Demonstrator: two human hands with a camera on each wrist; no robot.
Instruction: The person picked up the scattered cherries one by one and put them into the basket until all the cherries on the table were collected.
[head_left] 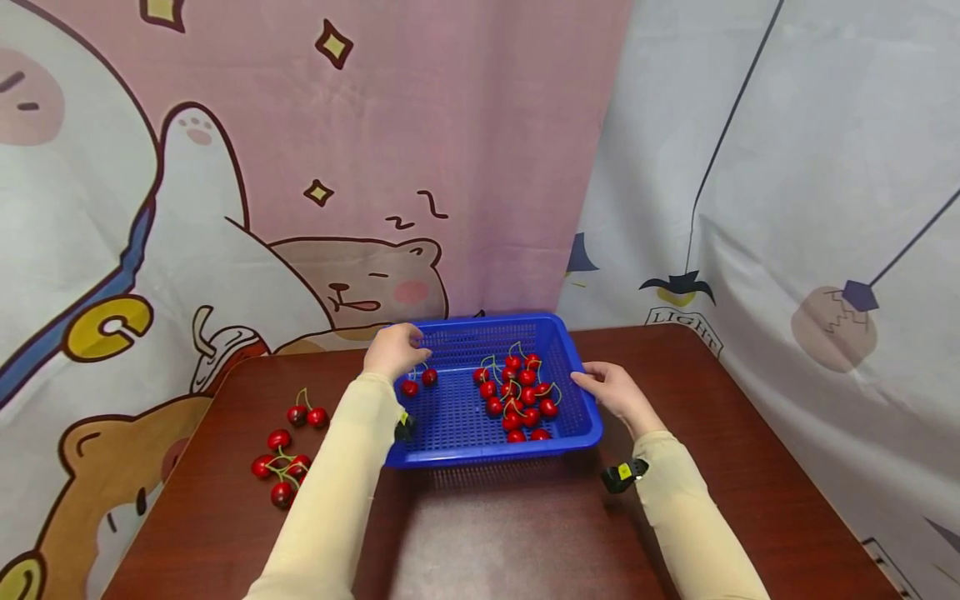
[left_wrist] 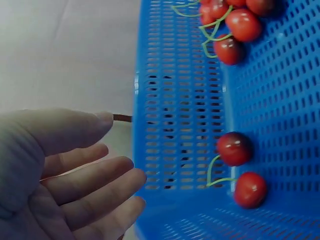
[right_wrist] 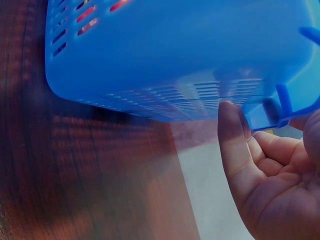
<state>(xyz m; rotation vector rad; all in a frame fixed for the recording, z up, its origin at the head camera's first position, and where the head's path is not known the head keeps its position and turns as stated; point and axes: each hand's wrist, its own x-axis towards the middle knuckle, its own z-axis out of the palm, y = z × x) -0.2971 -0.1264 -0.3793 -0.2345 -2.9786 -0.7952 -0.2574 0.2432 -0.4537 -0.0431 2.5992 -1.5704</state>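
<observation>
As long axis runs left to right, rectangular blue perforated-plastic basket [head_left: 453, 408] holds glossy red cherries [head_left: 527, 377]; right hand [head_left: 617, 390] grips right end; left hand [head_left: 392, 352], fingers parted, beside left end. Basket toward far edge of reddish-brown wood-grain table [head_left: 517, 542]; cartoon-printed fabric backdrop [head_left: 495, 167] behind.

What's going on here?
A person is handling a blue basket of cherries. The right hand holds its right rim; the left hand is open at the far left corner, gripping nothing. Inside, a pile of cherries sits toward the right and a pair of cherries toward the left. More cherries lie on the table, left of the basket.
</observation>
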